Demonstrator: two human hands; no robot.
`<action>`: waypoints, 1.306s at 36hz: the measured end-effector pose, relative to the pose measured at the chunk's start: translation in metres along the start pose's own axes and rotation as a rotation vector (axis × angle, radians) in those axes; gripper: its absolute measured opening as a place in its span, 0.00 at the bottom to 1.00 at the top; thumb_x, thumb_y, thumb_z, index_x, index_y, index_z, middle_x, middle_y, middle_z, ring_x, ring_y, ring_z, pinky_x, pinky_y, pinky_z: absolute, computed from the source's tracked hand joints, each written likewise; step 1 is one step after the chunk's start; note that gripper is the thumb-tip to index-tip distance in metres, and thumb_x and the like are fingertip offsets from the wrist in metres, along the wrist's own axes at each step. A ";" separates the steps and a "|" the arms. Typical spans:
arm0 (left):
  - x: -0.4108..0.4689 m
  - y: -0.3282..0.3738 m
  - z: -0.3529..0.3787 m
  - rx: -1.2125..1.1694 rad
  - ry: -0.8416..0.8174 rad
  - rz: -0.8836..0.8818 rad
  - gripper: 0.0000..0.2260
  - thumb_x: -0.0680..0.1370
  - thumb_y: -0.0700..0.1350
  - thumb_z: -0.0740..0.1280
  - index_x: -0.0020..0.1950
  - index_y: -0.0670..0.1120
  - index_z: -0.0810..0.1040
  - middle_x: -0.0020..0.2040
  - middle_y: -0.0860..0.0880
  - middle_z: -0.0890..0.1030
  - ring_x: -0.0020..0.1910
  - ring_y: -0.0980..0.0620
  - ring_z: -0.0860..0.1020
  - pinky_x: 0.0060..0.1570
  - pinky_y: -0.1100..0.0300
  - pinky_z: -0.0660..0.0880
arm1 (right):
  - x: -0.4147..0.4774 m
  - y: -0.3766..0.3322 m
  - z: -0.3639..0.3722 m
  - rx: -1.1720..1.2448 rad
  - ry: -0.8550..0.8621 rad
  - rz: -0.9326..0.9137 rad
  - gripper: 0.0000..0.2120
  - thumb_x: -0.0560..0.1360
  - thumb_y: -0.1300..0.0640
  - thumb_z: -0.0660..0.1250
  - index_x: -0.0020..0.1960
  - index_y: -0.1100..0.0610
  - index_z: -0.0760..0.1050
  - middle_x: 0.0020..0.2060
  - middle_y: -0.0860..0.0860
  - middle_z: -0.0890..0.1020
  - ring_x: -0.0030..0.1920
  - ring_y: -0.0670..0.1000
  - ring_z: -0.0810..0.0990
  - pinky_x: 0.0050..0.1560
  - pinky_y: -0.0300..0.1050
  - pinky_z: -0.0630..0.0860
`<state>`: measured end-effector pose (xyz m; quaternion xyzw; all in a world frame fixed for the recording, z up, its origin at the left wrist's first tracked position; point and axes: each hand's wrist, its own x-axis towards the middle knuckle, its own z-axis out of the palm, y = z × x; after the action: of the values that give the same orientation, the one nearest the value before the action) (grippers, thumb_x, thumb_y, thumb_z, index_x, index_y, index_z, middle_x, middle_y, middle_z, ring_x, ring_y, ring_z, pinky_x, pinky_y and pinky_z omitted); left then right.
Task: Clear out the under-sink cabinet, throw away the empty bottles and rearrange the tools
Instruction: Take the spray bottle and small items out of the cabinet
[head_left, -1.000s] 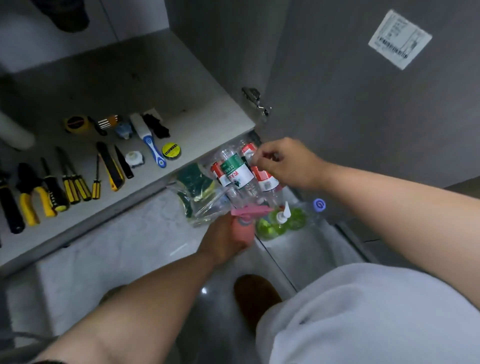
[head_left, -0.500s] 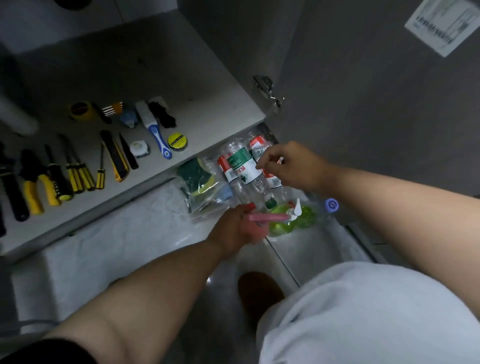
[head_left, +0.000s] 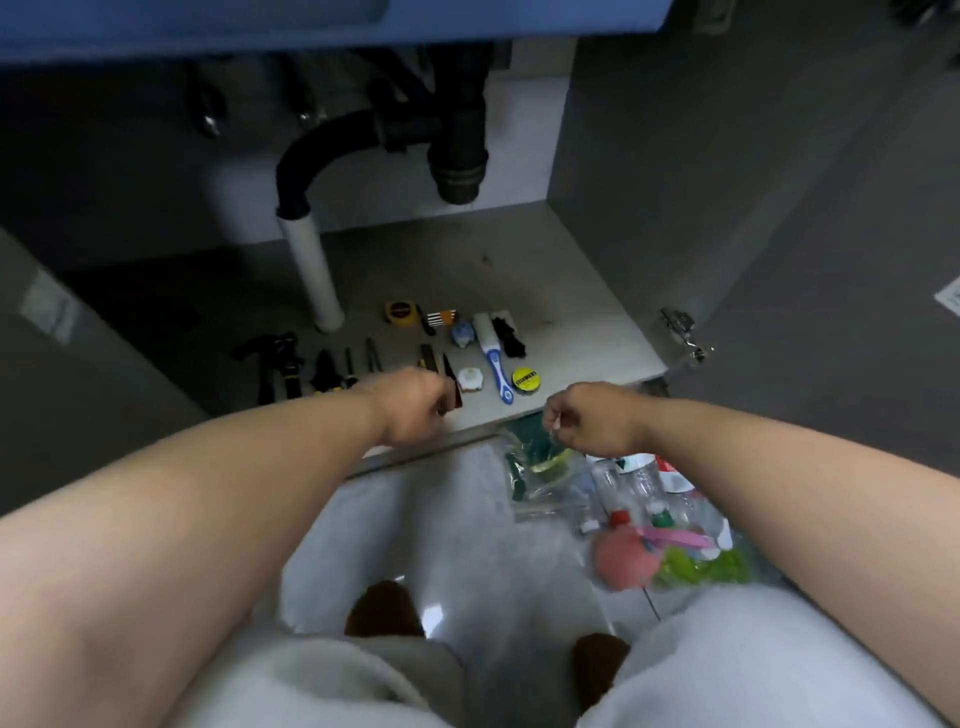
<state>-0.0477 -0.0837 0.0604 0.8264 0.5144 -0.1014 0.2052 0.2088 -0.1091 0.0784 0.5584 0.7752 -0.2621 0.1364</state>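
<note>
Grey cabinet floor: centre of the frame, under a black drain pipe and a white pipe.
Tools: in rows near the floor's front edge, among them a yellow tape measure, a blue-and-white brush and a round yellow tin.
Left hand: centre, over the front of the tool row, fingers curled; blur hides whether it grips anything.
Right hand: right of centre, above a clear bag, fingers curled; I cannot tell whether they pinch anything.
Clear bag: on the pale floor tile, green sponges inside.
Empty bottles: heaped on the tile at lower right, beside the bag, a pink bottle nearest the bottom edge.
</note>
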 end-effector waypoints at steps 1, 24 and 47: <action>-0.004 -0.012 -0.003 -0.016 0.003 -0.023 0.10 0.80 0.49 0.65 0.61 0.53 0.78 0.56 0.50 0.82 0.54 0.48 0.79 0.55 0.55 0.77 | 0.006 -0.008 -0.001 0.004 -0.034 -0.011 0.09 0.78 0.55 0.65 0.57 0.53 0.79 0.55 0.51 0.82 0.53 0.53 0.78 0.51 0.41 0.72; 0.122 -0.025 0.083 -0.824 0.164 -0.120 0.09 0.81 0.39 0.65 0.61 0.45 0.79 0.56 0.47 0.82 0.54 0.53 0.81 0.49 0.64 0.77 | 0.193 0.065 0.063 0.034 0.249 0.184 0.28 0.73 0.54 0.73 0.70 0.48 0.67 0.60 0.54 0.71 0.54 0.57 0.78 0.56 0.52 0.80; 0.130 -0.023 0.087 -1.414 0.330 -0.433 0.11 0.80 0.41 0.70 0.62 0.41 0.77 0.58 0.41 0.83 0.57 0.43 0.83 0.46 0.59 0.82 | 0.239 0.068 0.032 0.149 0.301 0.109 0.24 0.77 0.62 0.64 0.72 0.54 0.71 0.70 0.61 0.69 0.68 0.62 0.70 0.68 0.51 0.70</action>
<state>-0.0060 -0.0085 -0.0716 0.3830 0.6316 0.3398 0.5822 0.1891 0.0790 -0.0857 0.6409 0.7340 -0.2246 -0.0090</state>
